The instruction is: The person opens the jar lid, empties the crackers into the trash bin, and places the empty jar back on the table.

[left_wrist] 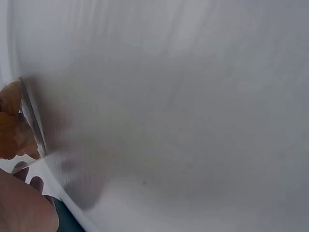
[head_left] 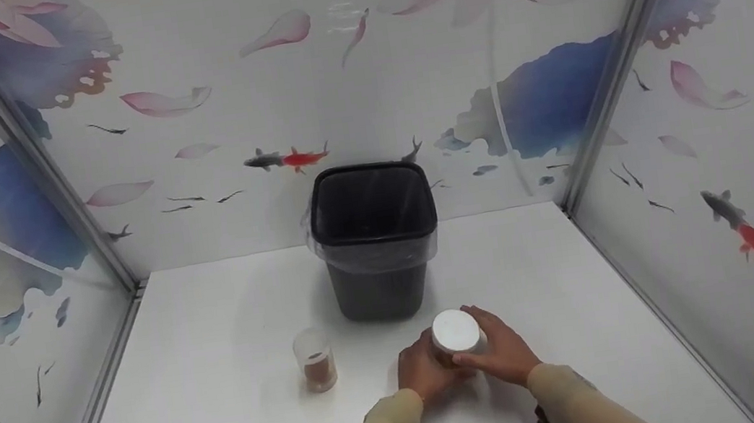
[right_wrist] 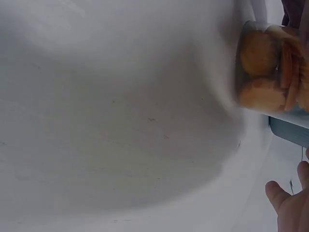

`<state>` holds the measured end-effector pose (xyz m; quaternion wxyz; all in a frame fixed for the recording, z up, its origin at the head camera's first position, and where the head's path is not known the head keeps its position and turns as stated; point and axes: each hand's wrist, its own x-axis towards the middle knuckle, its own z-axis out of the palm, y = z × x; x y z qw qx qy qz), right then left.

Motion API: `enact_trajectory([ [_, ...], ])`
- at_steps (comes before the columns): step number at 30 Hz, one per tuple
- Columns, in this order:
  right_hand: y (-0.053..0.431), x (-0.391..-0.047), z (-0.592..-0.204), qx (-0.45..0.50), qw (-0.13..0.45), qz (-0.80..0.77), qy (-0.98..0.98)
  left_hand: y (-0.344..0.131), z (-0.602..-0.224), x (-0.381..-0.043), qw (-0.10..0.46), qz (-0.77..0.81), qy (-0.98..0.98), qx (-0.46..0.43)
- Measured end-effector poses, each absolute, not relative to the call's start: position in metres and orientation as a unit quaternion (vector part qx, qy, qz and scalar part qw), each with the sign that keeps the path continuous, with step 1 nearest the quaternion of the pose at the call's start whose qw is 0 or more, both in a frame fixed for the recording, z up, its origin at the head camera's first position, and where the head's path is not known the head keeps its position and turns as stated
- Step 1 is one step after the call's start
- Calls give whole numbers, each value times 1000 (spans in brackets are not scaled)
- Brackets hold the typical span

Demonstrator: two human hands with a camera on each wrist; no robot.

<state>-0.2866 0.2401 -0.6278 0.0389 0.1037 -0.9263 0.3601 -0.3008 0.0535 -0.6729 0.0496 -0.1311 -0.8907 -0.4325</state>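
In the head view, a clear jar with a white lid [head_left: 456,331] stands between both hands at the front of the white table. My left hand [head_left: 428,368] wraps its fingers round the jar's body from the left. At the lid's right side is my right hand [head_left: 504,347], thumb at the front edge and a finger behind, gripping it. Through the jar's wall [right_wrist: 263,67], the right wrist view shows orange-brown round pieces. The left wrist view catches only part of the jar [left_wrist: 17,121], with the left hand [left_wrist: 26,203] below.
Behind the jar stands a black bin [head_left: 380,280] lined with a clear bag. To the left, a small clear container [head_left: 312,347] with brown contents sits on the table [head_left: 210,379]. Printed wall panels [head_left: 207,139] with metal corner strips enclose the table on three sides.
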Motion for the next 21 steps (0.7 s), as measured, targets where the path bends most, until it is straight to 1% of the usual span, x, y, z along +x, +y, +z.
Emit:
enact_trajectory([
  [6, 233, -290, -624, 95, 44, 400, -911, 57, -672, -304, 55, -431, -893, -119],
  [14, 227, -294, -627, 98, 56, 442, -890, 59, -670, -309, 60, -404, -904, -126],
  [21, 230, -298, -627, 103, 66, 462, -878, 57, -668, -315, 64, -375, -911, -159],
])
